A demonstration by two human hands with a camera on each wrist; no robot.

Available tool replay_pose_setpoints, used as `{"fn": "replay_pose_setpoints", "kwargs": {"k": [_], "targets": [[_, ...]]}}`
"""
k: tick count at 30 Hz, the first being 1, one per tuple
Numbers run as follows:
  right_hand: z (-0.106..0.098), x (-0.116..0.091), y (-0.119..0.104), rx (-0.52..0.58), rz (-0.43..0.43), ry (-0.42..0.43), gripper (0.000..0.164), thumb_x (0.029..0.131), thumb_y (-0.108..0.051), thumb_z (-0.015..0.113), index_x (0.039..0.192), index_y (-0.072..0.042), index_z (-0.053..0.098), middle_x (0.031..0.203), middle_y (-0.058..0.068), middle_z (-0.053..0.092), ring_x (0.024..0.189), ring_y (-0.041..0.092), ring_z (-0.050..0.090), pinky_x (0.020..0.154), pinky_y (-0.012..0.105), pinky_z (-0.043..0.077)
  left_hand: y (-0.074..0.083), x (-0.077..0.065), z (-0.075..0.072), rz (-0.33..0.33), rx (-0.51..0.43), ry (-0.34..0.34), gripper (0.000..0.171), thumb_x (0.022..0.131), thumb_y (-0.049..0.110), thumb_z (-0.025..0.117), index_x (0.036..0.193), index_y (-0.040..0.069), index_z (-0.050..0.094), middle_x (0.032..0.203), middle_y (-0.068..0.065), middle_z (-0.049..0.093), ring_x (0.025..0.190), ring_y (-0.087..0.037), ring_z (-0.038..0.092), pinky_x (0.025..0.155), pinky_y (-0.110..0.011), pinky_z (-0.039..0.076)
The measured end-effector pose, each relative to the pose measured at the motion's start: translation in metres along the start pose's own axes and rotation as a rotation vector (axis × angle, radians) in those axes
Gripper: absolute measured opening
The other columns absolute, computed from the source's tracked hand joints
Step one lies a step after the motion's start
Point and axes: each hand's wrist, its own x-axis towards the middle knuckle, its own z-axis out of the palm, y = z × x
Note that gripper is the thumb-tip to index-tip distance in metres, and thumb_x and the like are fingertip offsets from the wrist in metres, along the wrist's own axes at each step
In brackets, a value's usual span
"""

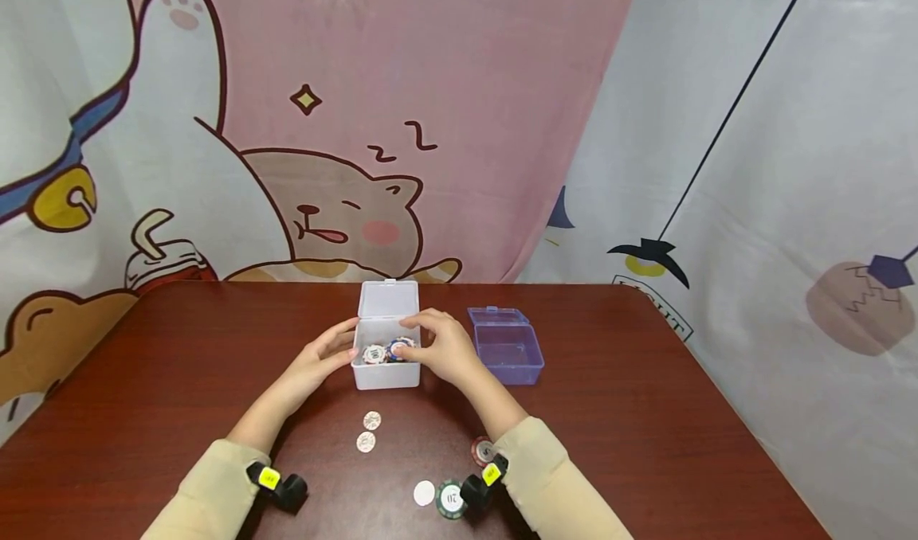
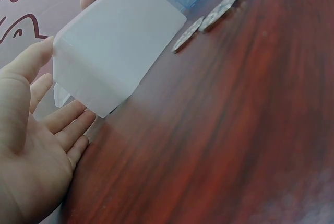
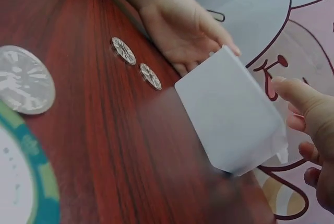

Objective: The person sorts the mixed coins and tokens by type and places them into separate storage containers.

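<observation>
A white lidded box (image 1: 387,377) stands with its lid raised on the brown table. Inside lie a white poker chip marked 100 (image 1: 374,354) and a blue-edged poker chip (image 1: 398,349). My left hand (image 1: 320,363) touches the box's left side, thumb near the front corner and fingers fairly straight. Over the box's right side reaches my right hand (image 1: 446,349); its thumb tip overlaps the blue chip and its fingers spread toward the rear of the box. In the right wrist view a gap shows between thumb and fingers, and the box wall hides the chips.
A purple translucent box (image 1: 511,374) with its lid up is right of the white one. Two small silvery coins (image 1: 371,420) lie in front. Nearer me are a plain white disc (image 1: 424,493), a green poker chip (image 1: 450,498) and a red poker chip (image 1: 482,450) partly behind the right wrist.
</observation>
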Motion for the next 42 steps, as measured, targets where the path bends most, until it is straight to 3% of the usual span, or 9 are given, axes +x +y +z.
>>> {"fn": "replay_pose_setpoints", "kwargs": {"k": [9, 13, 23, 34, 42], "targets": [[-0.017, -0.020, -0.007, 0.117, -0.082, -0.021, 0.040, 0.070, -0.018, 0.086, 0.105, -0.006, 0.073, 0.098, 0.005, 0.067, 0.078, 0.023, 0.050, 0.068, 0.041, 0.043, 0.001, -0.001, 0.000, -0.006, 0.003, 0.005, 0.057, 0.095, 0.016, 0.059, 0.147, 0.009, 0.035, 0.140, -0.024, 0.045, 0.127, -0.037, 0.041, 0.101, -0.055, 0.029], [-0.024, -0.030, -0.007, 0.124, -0.123, -0.040, 0.039, 0.069, -0.017, 0.087, 0.104, -0.005, 0.073, 0.097, 0.007, 0.067, 0.079, 0.025, 0.050, 0.067, 0.043, 0.042, 0.002, 0.000, 0.001, -0.010, 0.007, 0.005, 0.058, 0.095, 0.017, 0.060, 0.147, 0.010, 0.035, 0.140, -0.024, 0.044, 0.128, -0.037, 0.040, 0.101, -0.055, 0.029], [-0.039, -0.055, -0.007, 0.107, -0.176, -0.115, 0.038, 0.072, -0.023, 0.085, 0.106, -0.009, 0.072, 0.099, -0.003, 0.066, 0.087, 0.016, 0.052, 0.071, 0.032, 0.043, 0.000, 0.000, 0.001, -0.002, 0.006, 0.002, 0.057, 0.095, 0.015, 0.058, 0.147, 0.009, 0.036, 0.140, -0.024, 0.044, 0.127, -0.037, 0.041, 0.101, -0.055, 0.028], [-0.050, -0.078, -0.001, 0.135, -0.165, -0.195, 0.037, 0.073, -0.021, 0.084, 0.107, -0.013, 0.072, 0.100, 0.000, 0.066, 0.091, 0.025, 0.057, 0.072, 0.040, 0.046, 0.000, 0.000, 0.000, -0.002, 0.011, 0.002, 0.056, 0.096, 0.013, 0.057, 0.147, 0.010, 0.035, 0.140, -0.024, 0.044, 0.128, -0.038, 0.040, 0.101, -0.056, 0.028], [-0.060, -0.097, 0.004, 0.149, -0.174, -0.244, 0.038, 0.074, -0.021, 0.084, 0.108, -0.009, 0.072, 0.101, -0.005, 0.065, 0.097, 0.013, 0.057, 0.076, 0.034, 0.046, 0.000, 0.000, 0.000, -0.008, 0.008, 0.000, 0.056, 0.096, 0.013, 0.057, 0.147, 0.010, 0.035, 0.140, -0.024, 0.044, 0.128, -0.038, 0.040, 0.101, -0.056, 0.028]]}}
